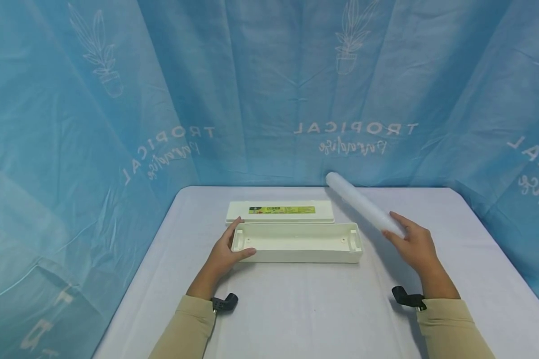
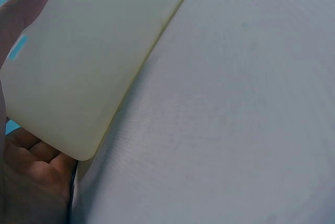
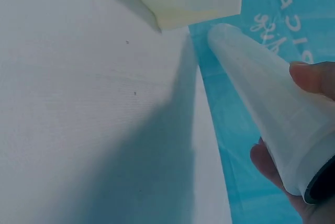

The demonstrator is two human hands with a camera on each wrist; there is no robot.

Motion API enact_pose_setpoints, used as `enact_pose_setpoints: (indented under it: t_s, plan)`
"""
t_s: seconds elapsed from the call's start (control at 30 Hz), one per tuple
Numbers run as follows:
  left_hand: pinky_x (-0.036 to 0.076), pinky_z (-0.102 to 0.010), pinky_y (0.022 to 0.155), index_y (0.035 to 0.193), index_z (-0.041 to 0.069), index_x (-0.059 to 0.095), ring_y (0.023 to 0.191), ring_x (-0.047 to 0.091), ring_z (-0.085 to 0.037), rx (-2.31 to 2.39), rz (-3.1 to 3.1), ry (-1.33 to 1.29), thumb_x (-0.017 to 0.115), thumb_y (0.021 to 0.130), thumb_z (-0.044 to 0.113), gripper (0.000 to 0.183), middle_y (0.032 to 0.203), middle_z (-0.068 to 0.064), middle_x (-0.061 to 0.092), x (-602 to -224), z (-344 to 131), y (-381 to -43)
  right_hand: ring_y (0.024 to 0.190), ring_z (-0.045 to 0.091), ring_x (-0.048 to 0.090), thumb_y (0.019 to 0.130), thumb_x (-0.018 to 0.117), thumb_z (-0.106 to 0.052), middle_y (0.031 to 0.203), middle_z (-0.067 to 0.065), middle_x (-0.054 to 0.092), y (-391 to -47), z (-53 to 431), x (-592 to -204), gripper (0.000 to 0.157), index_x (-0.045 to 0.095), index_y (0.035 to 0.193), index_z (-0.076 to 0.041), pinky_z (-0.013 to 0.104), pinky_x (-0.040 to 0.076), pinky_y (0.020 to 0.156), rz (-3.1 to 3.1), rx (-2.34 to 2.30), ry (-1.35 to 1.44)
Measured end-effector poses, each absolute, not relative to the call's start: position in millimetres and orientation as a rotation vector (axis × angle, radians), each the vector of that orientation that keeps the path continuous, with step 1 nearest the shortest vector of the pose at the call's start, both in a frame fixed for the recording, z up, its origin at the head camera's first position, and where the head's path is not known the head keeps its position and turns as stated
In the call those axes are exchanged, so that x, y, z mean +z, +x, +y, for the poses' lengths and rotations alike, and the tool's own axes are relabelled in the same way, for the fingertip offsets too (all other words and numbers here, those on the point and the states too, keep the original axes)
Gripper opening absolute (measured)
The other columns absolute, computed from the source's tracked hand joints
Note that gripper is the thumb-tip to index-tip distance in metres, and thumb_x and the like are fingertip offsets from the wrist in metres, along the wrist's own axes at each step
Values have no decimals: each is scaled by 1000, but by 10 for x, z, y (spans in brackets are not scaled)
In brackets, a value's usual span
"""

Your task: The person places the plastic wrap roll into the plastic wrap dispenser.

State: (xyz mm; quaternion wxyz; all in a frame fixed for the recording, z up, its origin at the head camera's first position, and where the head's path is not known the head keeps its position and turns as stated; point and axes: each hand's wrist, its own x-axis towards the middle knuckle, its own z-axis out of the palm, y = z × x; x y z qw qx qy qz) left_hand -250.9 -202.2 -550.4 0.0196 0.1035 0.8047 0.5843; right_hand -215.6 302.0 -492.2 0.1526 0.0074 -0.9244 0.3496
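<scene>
A long cream-white plastic wrap dispenser box (image 1: 301, 256) lies across the table, its hollow facing up. My left hand (image 1: 223, 255) grips the box's left end, thumb on the front wall and fingers round the back corner. In the left wrist view, the box's pale front wall (image 2: 89, 72) runs between thumb and curled fingers. At the right, my right hand (image 1: 416, 247) holds the near end of a translucent roll of plastic wrap (image 1: 364, 204). The roll slants away to the upper left; the right wrist view shows its dark open core (image 3: 322, 185). Behind the box lies its lid (image 1: 238, 211).
A yellow-green printed label (image 1: 282, 210) runs along the lid. White cloth covers the table (image 1: 314, 309). Blue curtains (image 1: 269, 99) with white lettering hang behind and at both sides, close to the table edges.
</scene>
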Motion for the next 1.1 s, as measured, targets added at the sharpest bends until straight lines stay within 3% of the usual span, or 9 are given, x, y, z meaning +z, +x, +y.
enact_pose_setpoints:
  t_s: [0.17,0.43,0.63,0.9,1.1]
  plan:
    - [41,-51,112,170,24,24,143,46,-29,1805,2510,324,94,84,24,111,167,-3,36,-5497,-2021,-2506,93,38,58,100,77,-23,140,34,57,-2140,3019,-4870,63,52,153,1,40,49,63,-2652,1049,8]
    - [41,-50,113,169,25,25,142,48,-30,1797,2530,312,95,82,28,111,165,-4,38,-5497,-2028,-2519,102,43,61,101,76,-26,141,33,57,-2143,3008,-4807,62,53,152,1,49,56,72,-2614,1082,69]
    - [41,-50,112,169,25,25,142,48,-29,1805,2520,321,95,83,28,111,165,-5,38,-5508,-2030,-2522,98,41,60,100,78,-24,138,33,59,-2116,2979,-4730,61,55,151,1,38,54,64,-2588,1096,100]
    - [42,-51,112,169,23,26,142,47,-30,1810,2518,320,94,83,24,110,165,-5,39,-5510,-2027,-2514,103,42,60,99,79,-23,138,33,59,-2083,2937,-4659,60,57,150,0,27,51,64,-2566,1141,135]
    - [41,-51,112,169,24,25,143,47,-30,1799,2519,306,94,83,25,111,165,-4,38,-5503,-2024,-2512,107,42,60,99,79,-25,140,30,59,-2084,2905,-4663,60,58,150,-2,32,53,69,-2563,1158,139]
